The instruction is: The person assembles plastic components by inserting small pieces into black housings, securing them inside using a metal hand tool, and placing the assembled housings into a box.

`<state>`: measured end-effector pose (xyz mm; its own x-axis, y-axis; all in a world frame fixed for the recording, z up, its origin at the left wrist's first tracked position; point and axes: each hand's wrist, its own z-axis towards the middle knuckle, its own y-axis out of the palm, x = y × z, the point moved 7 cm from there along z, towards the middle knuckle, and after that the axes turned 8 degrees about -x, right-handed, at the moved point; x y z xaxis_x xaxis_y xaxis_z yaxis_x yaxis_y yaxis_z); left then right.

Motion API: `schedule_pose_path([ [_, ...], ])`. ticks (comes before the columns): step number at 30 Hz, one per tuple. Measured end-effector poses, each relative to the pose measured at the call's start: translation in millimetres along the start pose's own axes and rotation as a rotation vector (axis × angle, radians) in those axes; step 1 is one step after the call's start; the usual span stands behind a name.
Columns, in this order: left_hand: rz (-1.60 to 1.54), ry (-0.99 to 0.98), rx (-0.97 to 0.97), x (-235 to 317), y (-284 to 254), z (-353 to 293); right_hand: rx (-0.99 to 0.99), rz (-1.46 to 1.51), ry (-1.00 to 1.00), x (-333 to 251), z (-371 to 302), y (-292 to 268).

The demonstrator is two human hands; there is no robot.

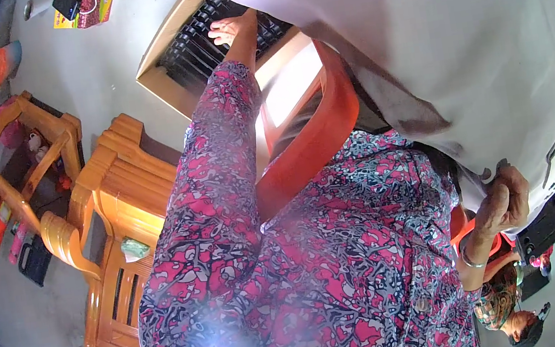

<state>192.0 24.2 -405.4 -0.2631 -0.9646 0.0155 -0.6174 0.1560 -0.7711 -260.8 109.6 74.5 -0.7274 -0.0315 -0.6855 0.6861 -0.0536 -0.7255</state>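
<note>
Left grip [235, 30], loosely spread, hangs over black pieces [188, 63] in a cardboard box [165, 92] while right grip [504, 200] pinches a dark piece [503, 163].

We log a loose print garment [356, 269]: pink blotches among navy, grey and whitish swirls. Same print down the long left sleeve [201, 163], fabric creased, cuff loosely gathered. On the right forearm [474, 276] we note one thin, silvery bangle [472, 261].

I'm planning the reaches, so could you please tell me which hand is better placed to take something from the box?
Probably the left hand: it is over the open box, near the dark strips inside. The right hand is well away, by the white cloth, and seems to pinch a dark piece.
</note>
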Motion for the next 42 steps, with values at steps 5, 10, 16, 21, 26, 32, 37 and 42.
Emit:
schedule_pose_path([
  [5,-0.061,-0.053,-0.018,-13.7,-12.7,-1.7,-0.031,0.027,-0.024,-3.4,2.8,2.0],
  [10,-0.239,-0.015,-0.123,-13.6,-35.9,-24.4,-0.015,-0.021,-0.040,-7.8,10.9,9.1],
  [16,-0.178,0.116,-0.072,-51.1,-78.7,-19.7,-0.053,0.036,-0.002,0.4,13.2,8.6],
  [21,-0.351,0.173,0.183,-85.6,-128.9,6.7,-0.038,0.097,-0.031,4.9,17.5,18.5],
  [26,-0.813,0.804,0.530,-50.1,-210.7,9.1,-0.103,0.168,-0.068,11.4,22.8,26.2],
  [32,-1.021,1.554,0.162,63.3,-300.3,-293.5,-0.134,0.428,0.034,44.6,24.2,38.9],
  [37,-0.280,2.340,-0.009,60.3,-278.8,-491.9,0.023,1.051,-0.017,15.2,46.1,24.5],
  [42,-0.341,2.582,-0.295,38.5,-234.4,-584.3,0.171,1.400,-0.377,-61.2,53.1,-22.7],
])
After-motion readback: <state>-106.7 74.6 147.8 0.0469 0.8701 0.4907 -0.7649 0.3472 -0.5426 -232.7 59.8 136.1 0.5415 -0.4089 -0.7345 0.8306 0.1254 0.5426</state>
